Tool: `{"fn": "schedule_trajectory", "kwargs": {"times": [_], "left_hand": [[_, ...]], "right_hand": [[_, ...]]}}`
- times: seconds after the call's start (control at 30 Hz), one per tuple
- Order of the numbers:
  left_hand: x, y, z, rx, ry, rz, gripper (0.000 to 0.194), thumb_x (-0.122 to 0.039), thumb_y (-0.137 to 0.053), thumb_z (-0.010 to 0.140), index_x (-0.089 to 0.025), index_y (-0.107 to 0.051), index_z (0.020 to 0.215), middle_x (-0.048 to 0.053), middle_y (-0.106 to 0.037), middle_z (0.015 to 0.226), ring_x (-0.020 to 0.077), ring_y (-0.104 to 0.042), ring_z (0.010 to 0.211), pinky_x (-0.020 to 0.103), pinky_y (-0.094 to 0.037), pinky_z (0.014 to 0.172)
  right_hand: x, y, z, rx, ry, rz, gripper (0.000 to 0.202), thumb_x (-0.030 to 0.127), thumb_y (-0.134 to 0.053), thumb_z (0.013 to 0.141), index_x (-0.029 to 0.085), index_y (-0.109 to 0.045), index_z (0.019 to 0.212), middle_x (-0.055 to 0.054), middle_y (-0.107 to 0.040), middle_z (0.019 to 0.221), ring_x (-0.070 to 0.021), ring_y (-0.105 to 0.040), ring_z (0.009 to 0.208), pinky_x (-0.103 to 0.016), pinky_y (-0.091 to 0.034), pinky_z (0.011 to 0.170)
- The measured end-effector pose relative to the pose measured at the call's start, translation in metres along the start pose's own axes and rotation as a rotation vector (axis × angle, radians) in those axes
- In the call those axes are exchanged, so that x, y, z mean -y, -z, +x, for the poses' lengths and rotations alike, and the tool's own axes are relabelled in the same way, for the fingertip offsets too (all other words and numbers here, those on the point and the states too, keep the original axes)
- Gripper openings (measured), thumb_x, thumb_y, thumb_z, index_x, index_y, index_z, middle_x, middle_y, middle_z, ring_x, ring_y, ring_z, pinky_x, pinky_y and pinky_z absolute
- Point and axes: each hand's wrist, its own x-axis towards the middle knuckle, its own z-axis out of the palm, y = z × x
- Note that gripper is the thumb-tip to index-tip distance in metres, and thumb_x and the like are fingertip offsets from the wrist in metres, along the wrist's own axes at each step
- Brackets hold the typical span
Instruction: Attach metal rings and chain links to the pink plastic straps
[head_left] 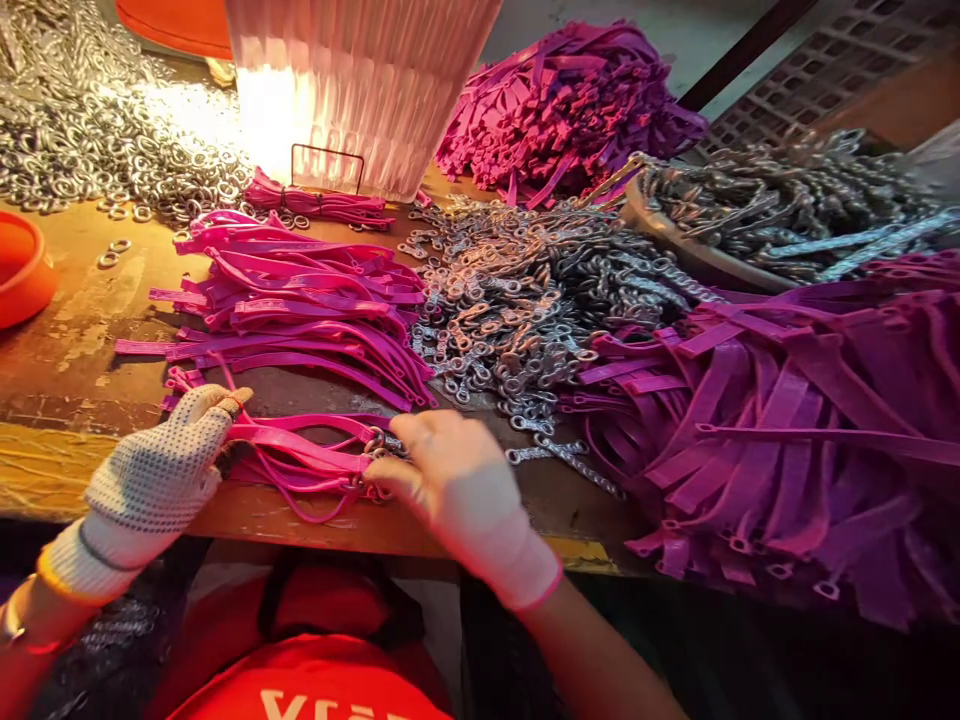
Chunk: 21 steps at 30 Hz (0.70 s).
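Observation:
Near the table's front edge, pink straps (300,434) with metal rings at their right end stretch between my two gloved hands. My left hand (161,460), in a dotted white glove, is closed on the straps' left end. My right hand (457,480), in a white glove, pinches the right end by the metal rings (373,440); its fingertips partly cover them. Just behind lies a pile of pink straps (300,300). Metal links (510,300) with ringed ends are heaped to the right of that pile.
Purple straps (795,430) spill over the table edge at right, and more purple straps (562,110) lie at the back. A basin (697,245) holds metal links. Loose metal rings (112,130) cover the back left. An orange bowl (22,270) stands at left, a ribbed translucent panel (375,90) behind.

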Motion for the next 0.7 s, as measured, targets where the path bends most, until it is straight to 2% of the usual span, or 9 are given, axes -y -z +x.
{"fn": "schedule_trajectory", "kwargs": {"times": [0.03, 0.1, 0.2, 0.3, 0.4, 0.47, 0.53, 0.6, 0.7], "left_hand": [[-0.01, -0.002, 0.001, -0.026, 0.059, -0.124, 0.034, -0.032, -0.063, 0.086, -0.021, -0.07, 0.118, 0.011, -0.068, 0.119, 0.0241, -0.066, 0.09, 0.029, -0.05, 0.068], [-0.031, -0.005, 0.003, -0.04, 0.262, -0.58, 0.039, -0.045, -0.068, 0.087, -0.021, -0.069, 0.117, 0.008, -0.069, 0.101, 0.0142, -0.058, 0.067, 0.023, -0.045, 0.056], [-0.053, -0.01, 0.012, 0.17, 0.646, -1.381, 0.055, -0.061, -0.058, 0.09, -0.016, -0.064, 0.122, 0.009, -0.068, 0.094, 0.005, -0.04, 0.047, 0.017, -0.027, 0.038], [-0.057, -0.014, 0.021, 0.351, 0.833, -1.851, 0.059, -0.06, -0.06, 0.089, -0.01, -0.063, 0.121, 0.017, -0.068, 0.106, 0.0103, -0.057, 0.058, 0.014, -0.027, 0.036], [-0.05, -0.017, 0.022, 0.432, 0.851, -1.986, 0.053, -0.053, -0.062, 0.09, -0.008, -0.065, 0.117, 0.021, -0.069, 0.113, 0.0218, -0.07, 0.078, 0.014, -0.031, 0.036], [-0.046, -0.021, 0.017, 0.458, 0.827, -1.963, 0.043, -0.041, -0.065, 0.09, -0.007, -0.066, 0.116, 0.022, -0.07, 0.114, 0.0246, -0.073, 0.084, 0.014, -0.033, 0.038], [-0.046, -0.024, 0.011, 0.45, 0.782, -1.863, 0.035, -0.027, -0.069, 0.088, -0.007, -0.066, 0.117, 0.022, -0.071, 0.112, 0.0213, -0.073, 0.08, 0.013, -0.035, 0.041], [-0.05, -0.026, 0.007, 0.418, 0.73, -1.73, 0.035, -0.02, -0.069, 0.087, -0.008, -0.065, 0.12, 0.019, -0.073, 0.105, 0.0148, -0.07, 0.067, 0.015, -0.04, 0.045], [-0.058, -0.026, 0.003, 0.335, 0.642, -1.539, 0.033, -0.027, -0.065, 0.091, -0.011, -0.06, 0.12, 0.011, -0.074, 0.089, 0.0086, -0.06, 0.049, 0.016, -0.04, 0.043]], "right_hand": [[-0.016, -0.003, 0.009, -0.011, -0.049, -0.014, 0.04, 0.051, -0.047, 0.102, 0.017, -0.068, 0.104, -0.009, -0.069, 0.088, -0.0234, -0.056, 0.082, -0.035, -0.029, 0.069], [-0.049, -0.014, 0.028, 0.013, -0.141, -0.095, 0.026, 0.03, -0.047, 0.103, 0.017, -0.069, 0.108, -0.011, -0.071, 0.095, -0.0252, -0.057, 0.089, -0.036, -0.029, 0.071], [-0.08, -0.039, 0.052, 0.107, -0.108, -0.182, 0.027, 0.015, -0.049, 0.097, 0.016, -0.069, 0.114, -0.013, -0.072, 0.105, -0.0294, -0.056, 0.102, -0.037, -0.03, 0.074], [-0.089, -0.055, 0.057, 0.151, -0.104, -0.245, 0.031, 0.012, -0.047, 0.093, 0.016, -0.07, 0.114, -0.015, -0.072, 0.098, -0.031, -0.057, 0.096, -0.038, -0.031, 0.072], [-0.095, -0.061, 0.046, 0.102, -0.128, -0.195, 0.027, 0.017, -0.049, 0.093, 0.016, -0.073, 0.103, -0.016, -0.072, 0.092, -0.0317, -0.058, 0.09, -0.038, -0.034, 0.071], [-0.099, -0.06, 0.036, -0.024, -0.16, -0.094, 0.026, 0.021, -0.049, 0.095, 0.015, -0.073, 0.101, -0.016, -0.073, 0.093, -0.0307, -0.061, 0.089, -0.039, -0.04, 0.074], [-0.096, -0.055, 0.026, -0.207, -0.196, 0.043, 0.026, 0.026, -0.048, 0.097, 0.015, -0.071, 0.105, -0.015, -0.074, 0.097, -0.0286, -0.064, 0.089, -0.039, -0.046, 0.078], [-0.081, -0.045, 0.019, -0.347, -0.186, 0.2, 0.024, 0.028, -0.05, 0.098, 0.018, -0.068, 0.111, -0.012, -0.075, 0.102, -0.0253, -0.068, 0.089, -0.037, -0.05, 0.082], [-0.036, -0.021, 0.012, -0.372, -0.07, 0.387, 0.021, 0.025, -0.051, 0.1, 0.022, -0.062, 0.117, -0.007, -0.074, 0.104, -0.0205, -0.069, 0.091, -0.032, -0.052, 0.084]]}}
